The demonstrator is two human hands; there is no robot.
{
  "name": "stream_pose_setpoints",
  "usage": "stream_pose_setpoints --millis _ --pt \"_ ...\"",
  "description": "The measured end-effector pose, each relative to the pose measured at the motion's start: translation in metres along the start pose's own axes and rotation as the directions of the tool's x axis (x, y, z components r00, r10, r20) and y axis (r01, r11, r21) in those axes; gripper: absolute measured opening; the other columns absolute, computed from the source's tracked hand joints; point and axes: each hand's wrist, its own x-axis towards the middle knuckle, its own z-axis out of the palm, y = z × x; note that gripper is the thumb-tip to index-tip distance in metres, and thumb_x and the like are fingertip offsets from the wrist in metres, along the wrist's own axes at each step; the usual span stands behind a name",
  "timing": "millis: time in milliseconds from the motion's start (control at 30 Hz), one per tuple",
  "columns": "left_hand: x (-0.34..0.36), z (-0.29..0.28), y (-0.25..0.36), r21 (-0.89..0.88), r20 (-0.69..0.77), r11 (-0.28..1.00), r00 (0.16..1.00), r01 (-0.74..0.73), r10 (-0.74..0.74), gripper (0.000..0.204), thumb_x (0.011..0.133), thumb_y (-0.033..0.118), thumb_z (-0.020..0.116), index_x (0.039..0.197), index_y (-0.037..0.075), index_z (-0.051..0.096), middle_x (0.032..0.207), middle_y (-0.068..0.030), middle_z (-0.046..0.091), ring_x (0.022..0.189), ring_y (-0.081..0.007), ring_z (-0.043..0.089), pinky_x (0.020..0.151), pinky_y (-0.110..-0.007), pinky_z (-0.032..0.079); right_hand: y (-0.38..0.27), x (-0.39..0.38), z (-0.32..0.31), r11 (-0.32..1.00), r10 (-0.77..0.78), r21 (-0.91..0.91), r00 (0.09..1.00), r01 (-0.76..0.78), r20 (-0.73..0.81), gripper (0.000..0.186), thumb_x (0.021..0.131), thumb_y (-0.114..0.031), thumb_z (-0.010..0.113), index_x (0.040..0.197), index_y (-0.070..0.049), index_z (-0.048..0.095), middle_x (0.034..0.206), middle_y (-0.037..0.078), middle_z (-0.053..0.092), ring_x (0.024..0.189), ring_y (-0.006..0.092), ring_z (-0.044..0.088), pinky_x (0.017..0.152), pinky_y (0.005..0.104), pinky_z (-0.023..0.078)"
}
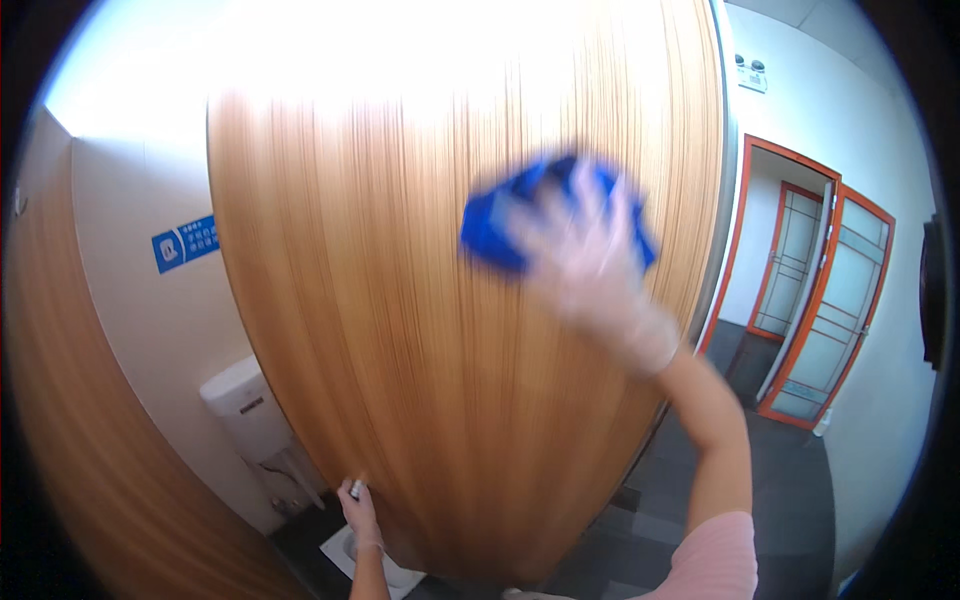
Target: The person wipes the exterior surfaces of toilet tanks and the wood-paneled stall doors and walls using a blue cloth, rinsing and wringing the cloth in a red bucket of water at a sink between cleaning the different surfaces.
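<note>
As the gloved right hand [590, 265] spreads its blurred fingers, flat rather than clenched, the blue cloth [488, 228] sits right beneath them, against the wood-grain panel [400, 350]; down low, the left hand [361, 512] is curled around a small metallic fitting [356, 489] by the panel's left edge.

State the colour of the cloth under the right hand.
The cloth under the right hand is vivid blue; it shows in the head view, though blurred.

The panel [430, 400] is brown with dark streaks, the cloth [490, 228] on it blue, the cistern [238, 400] to its left white, the doorframe [795, 151] to its right orange.
</note>
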Motion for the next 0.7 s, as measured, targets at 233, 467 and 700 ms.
stream_pose_setpoints --millis 233,467,700 --pt "0.043 0.071 0.018 0.054 0.174 0.998 0.984 0.031 -0.04 0.04 0.083 0.016 0.064 0.119 0.004 0.05 0.116 -0.0156 0.059 0.106 -0.0262 0.058 0.092 -0.033 0.043 -0.087 -0.191 0.019 0.824 -0.538 0.45 0.723 0.343 0.433 0.039 0.078 -0.023 0.054 0.116 -0.015 0.058 0.119 0.003 0.053 0.124 0.0272 0.04 0.102 0.0444 0.034" --pt "0.07 0.095 0.035 0.046 0.299 0.99 0.944 0.134 -0.142 0.041 0.081 0.017 0.067 0.118 0.005 0.051 0.111 -0.0141 0.06 0.101 -0.0234 0.059 0.089 -0.031 0.044 0.025 0.062 0.033 0.986 -0.16 -0.011 0.965 0.165 0.208 0.036 0.078 -0.017 0.054 0.113 -0.011 0.058 0.117 0.011 0.054 0.118 0.0329 0.044 0.097 0.055 0.033" --pt "0.089 0.151 0.052 0.077 0.46 0.997 0.888 -0.01 -0.026 0.041 0.082 0.021 0.067 0.115 0.002 0.053 0.106 -0.0164 0.063 0.1 -0.0258 0.061 0.088 -0.033 0.046 0.07 0.182 0.106 0.89 0.077 -0.422 0.97 -0.17 -0.23 0.045 0.087 -0.032 0.048 0.125 -0.007 0.051 0.131 0.019 0.047 0.125 0.041 0.036 0.1 0.0595 0.024"
